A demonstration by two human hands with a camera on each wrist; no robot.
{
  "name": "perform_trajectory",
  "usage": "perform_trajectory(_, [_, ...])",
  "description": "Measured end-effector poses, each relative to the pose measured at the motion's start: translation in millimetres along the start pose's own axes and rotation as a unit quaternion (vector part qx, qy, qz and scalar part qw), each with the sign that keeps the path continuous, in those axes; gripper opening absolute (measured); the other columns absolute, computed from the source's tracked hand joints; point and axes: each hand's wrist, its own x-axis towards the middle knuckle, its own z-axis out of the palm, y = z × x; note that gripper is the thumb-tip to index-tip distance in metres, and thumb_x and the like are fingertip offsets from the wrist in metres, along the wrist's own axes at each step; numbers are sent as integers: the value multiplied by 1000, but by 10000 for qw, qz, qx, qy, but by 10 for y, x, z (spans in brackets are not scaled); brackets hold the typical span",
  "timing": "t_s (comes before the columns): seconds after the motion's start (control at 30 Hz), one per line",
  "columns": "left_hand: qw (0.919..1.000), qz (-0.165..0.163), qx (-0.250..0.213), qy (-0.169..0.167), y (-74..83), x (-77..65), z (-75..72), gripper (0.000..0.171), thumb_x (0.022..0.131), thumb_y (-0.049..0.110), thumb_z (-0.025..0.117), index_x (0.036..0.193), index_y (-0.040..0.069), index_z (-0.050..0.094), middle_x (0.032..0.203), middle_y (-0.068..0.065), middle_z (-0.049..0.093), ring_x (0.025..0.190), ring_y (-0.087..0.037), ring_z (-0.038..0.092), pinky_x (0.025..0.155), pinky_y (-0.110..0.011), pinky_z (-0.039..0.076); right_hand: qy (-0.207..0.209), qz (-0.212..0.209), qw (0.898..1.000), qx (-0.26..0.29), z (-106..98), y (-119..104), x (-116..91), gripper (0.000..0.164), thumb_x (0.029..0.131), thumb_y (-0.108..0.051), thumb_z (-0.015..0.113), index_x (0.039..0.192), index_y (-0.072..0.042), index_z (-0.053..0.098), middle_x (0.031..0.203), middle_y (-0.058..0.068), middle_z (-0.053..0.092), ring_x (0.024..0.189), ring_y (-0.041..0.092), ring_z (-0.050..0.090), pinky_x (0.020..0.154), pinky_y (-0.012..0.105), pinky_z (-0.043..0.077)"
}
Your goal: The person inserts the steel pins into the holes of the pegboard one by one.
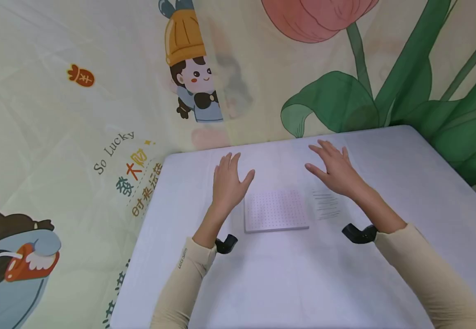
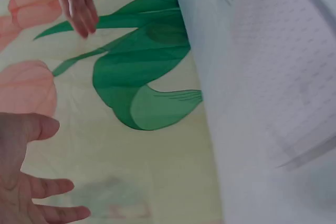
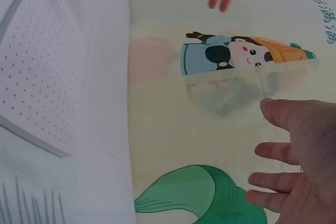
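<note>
Both hands are held up over a white table, fingers spread and nothing in them. In the head view, my left hand (image 1: 228,186) is above the left edge of a pale pinkish-white dotted pad (image 1: 276,211). Over to the right, my right hand (image 1: 336,170) hovers beyond a small sheet with printed lines (image 1: 326,204). That sheet lies just right of the pad. The left wrist view shows thumb and fingers of the left hand (image 2: 31,174) apart; the right wrist view shows the same of the right hand (image 3: 304,156).
The white tabletop (image 1: 287,278) has rounded far corners. Behind it hangs a cloth backdrop (image 1: 254,91) printed with cartoon figures, tulips and lettering. A black curved wrist mount (image 1: 226,244) sits at the left cuff, another black mount (image 1: 359,233) at the right.
</note>
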Motion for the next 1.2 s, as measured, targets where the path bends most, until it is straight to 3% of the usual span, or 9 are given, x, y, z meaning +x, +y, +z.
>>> perform_trajectory(0.13, [9954,-275,-895,210,-199,-182,295,56,88,34,52,133,5,37,139,-16,34,128,-31,32,107,-48,29,168,496,9944,919,159,290,-283,47,87,-38,55,122,-6,53,125,18,51,119,36,40,99,60,30])
perform_trajectory(0.2, [9898,-359,-1359,223,-314,-253,476,53,90,30,52,133,4,38,139,-16,35,127,-30,34,106,-45,32,453,803,9883,1213,376,582,-403,40,85,-43,55,113,-14,60,113,9,60,108,28,50,82,52,46])
perform_trajectory(0.33, [9816,-389,-1859,180,-533,-358,826,49,90,25,52,132,3,39,138,-16,36,128,-29,33,107,-41,31,1035,930,9810,1353,960,1257,-599,25,82,-45,57,98,-27,65,93,-7,64,84,9,51,58,29,46])
perform_trajectory(0.4, [9792,-451,-1974,114,-614,-403,960,50,90,24,53,133,3,39,139,-15,36,129,-28,32,108,-41,29,1142,787,9802,1416,1153,1418,-695,19,82,-41,59,93,-26,66,88,-9,64,77,5,49,54,20,41])
perform_trajectory(0.5, [9723,-608,-2258,7,-708,-452,1113,51,90,23,53,134,4,38,141,-15,34,131,-26,30,108,-39,29,1035,589,9779,1716,1207,1353,-820,17,82,-34,63,90,-19,68,83,-2,65,71,6,49,56,17,39])
perform_trajectory(0.57, [9621,-705,-2634,-54,-745,-473,1185,51,90,22,54,135,5,37,142,-15,31,132,-24,28,108,-36,30,908,636,9761,1869,1187,1253,-877,17,80,-31,66,88,-16,69,83,0,65,69,7,49,55,17,40])
perform_trajectory(0.73, [9386,-831,-3340,-239,-793,-501,1320,52,90,16,53,137,5,34,145,-14,26,134,-18,24,107,-26,27,715,947,9798,1611,1188,1143,-956,12,77,-28,69,85,-19,70,85,-4,64,77,5,50,62,14,42])
perform_trajectory(0.93, [9314,-937,-3505,-287,-797,-523,1425,52,89,8,51,137,3,31,145,-11,27,134,-17,24,108,-25,25,887,608,9851,1345,1229,1160,-966,10,73,-17,73,83,-16,71,79,-6,63,78,7,47,64,18,38])
perform_trajectory(1.2, [9374,-958,-3338,-252,-778,-538,1408,54,88,5,53,137,1,31,145,-12,28,133,-17,25,107,-23,26,950,290,9894,1059,1273,1161,-956,12,69,-13,76,80,-16,72,74,-10,59,73,5,42,59,20,35])
